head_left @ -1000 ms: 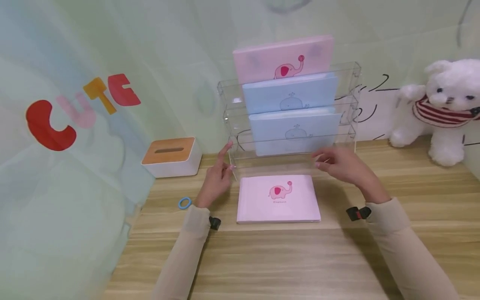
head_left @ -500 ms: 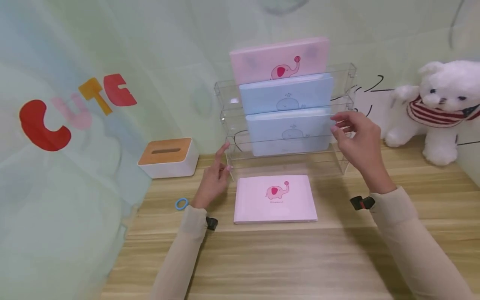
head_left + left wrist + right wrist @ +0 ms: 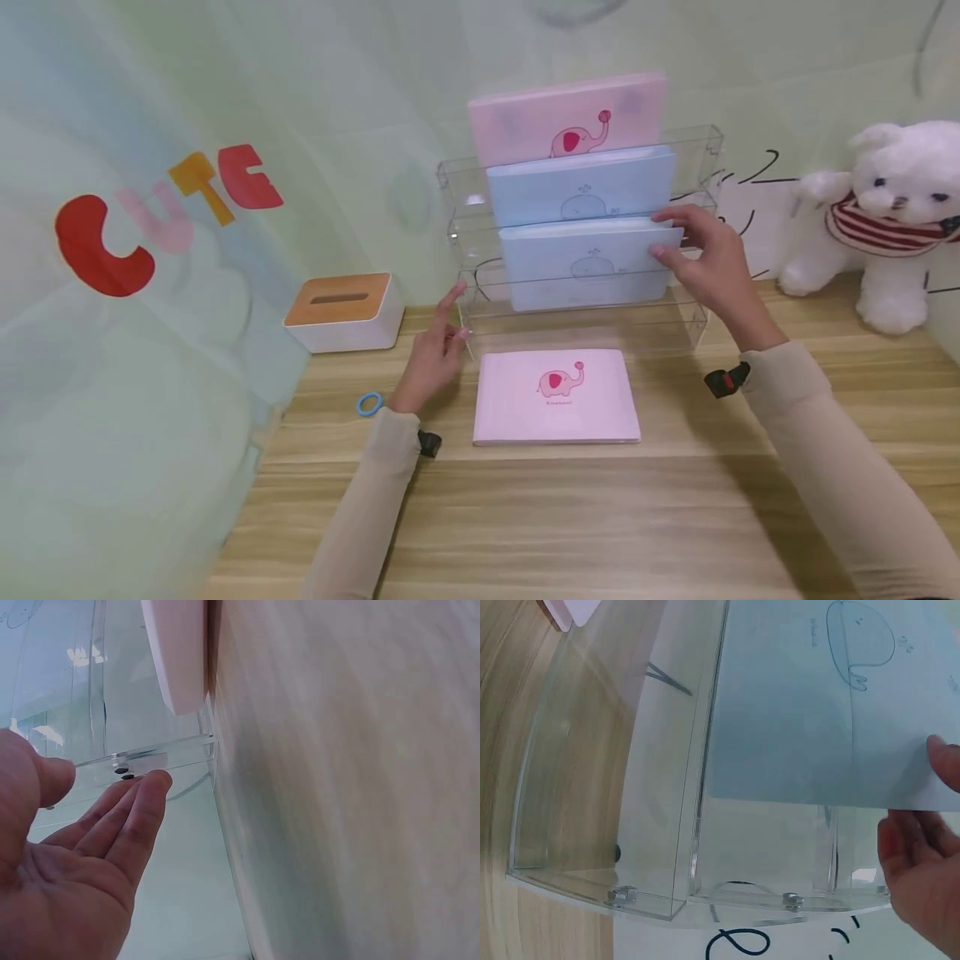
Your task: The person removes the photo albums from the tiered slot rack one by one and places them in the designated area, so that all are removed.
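Note:
A clear acrylic rack (image 3: 585,321) with stepped tiers stands against the wall. In its lowest tier leans a light blue whale booklet (image 3: 555,279); my right hand (image 3: 712,262) pinches its right edge, thumb in front and fingers behind. The right wrist view shows this booklet (image 3: 780,750) with the thumb on its cover. Behind it stand another blue booklet (image 3: 532,192) and, topmost, a pink elephant booklet (image 3: 517,129). My left hand (image 3: 433,358) touches the rack's left side; in the left wrist view that hand (image 3: 82,855) has fairly straight fingers against the clear panel.
A second pink elephant booklet (image 3: 510,408) lies flat on the wooden table (image 3: 570,525) before the rack. To the left are a tissue box (image 3: 360,333) with a wooden lid and a blue ring (image 3: 361,407). A white teddy bear (image 3: 892,275) sits at right.
My right hand has risen from the rack's front right and moved onto the front blue booklet's right edge, pinching it. My left hand stays at the rack's left side.

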The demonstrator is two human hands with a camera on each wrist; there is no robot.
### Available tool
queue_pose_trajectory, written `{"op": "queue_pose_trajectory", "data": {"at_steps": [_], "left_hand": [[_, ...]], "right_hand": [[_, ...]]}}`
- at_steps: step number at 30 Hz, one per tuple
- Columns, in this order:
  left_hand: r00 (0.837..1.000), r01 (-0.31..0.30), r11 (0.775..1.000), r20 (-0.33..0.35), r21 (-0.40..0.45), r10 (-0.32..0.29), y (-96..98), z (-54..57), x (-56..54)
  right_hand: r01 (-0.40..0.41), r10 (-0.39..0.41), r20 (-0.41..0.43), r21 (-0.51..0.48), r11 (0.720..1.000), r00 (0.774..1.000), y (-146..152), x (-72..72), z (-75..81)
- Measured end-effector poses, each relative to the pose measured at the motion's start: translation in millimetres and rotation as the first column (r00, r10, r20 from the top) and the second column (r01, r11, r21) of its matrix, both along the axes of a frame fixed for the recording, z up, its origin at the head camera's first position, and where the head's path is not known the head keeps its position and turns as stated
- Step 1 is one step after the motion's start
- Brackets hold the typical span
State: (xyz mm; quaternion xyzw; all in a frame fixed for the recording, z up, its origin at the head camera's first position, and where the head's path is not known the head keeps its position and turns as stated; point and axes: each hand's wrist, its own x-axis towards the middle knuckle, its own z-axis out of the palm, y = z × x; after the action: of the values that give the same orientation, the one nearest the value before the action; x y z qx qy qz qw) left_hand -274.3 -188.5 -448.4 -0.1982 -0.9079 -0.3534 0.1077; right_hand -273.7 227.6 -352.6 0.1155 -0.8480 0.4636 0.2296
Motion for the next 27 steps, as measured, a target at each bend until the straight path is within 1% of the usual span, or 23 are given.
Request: {"op": "queue_pose_trajectory", "data": {"at_steps": [3,6,8,12,14,16,20,23,27], "left_hand": [[1.0,-0.002,1.0,0.004,0.0,0.002,0.2,0.6,-0.3],[1.0,-0.005,1.0,0.008,-0.001,0.005,0.0,0.5,-1.2],[1.0,-0.007,1.0,0.012,-0.001,0.007,-0.2,0.4,-1.8],[1.0,-0.01,1.0,0.011,-0.003,0.01,-0.2,0.5,-2.9],[1.0,-0.006,1.0,0.007,-0.004,0.007,0.2,0.3,-3.8],[1.0,-0.004,1.0,0.007,-0.009,0.004,0.6,-0.2,-4.5],[1.0,-0.006,1.0,0.018,-0.013,0.006,0.9,-1.7,-4.2],[1.0,-0.013,1.0,0.023,-0.009,0.014,0.4,-2.6,-3.0],[1.0,-0.013,1.0,0.013,-0.009,0.013,-0.4,-3.3,-2.5]], "right_hand": [[-0.074,0.075,0.0,-0.067,0.995,0.997,2.8,-6.5,0.7],[-0.128,0.132,0.026,-0.112,0.985,0.991,4.8,-11.1,3.0],[-0.149,0.157,0.062,-0.127,0.981,0.986,5.4,-13.5,4.5],[-0.179,0.197,0.15,-0.124,0.976,0.969,5.6,-17.5,5.7],[-0.2,0.224,0.17,-0.151,0.968,0.96,5.2,-19.7,3.9],[-0.215,0.248,0.16,-0.197,0.956,0.955,4.3,-21.7,0.6],[-0.223,0.261,0.112,-0.272,0.936,0.959,0.3,-23.7,-5.8],[-0.209,0.242,0.09,-0.278,0.938,0.966,-3.3,-24.3,-8.5],[-0.175,0.2,0.059,-0.295,0.94,0.978,-8.0,-25.2,-10.9]]}}
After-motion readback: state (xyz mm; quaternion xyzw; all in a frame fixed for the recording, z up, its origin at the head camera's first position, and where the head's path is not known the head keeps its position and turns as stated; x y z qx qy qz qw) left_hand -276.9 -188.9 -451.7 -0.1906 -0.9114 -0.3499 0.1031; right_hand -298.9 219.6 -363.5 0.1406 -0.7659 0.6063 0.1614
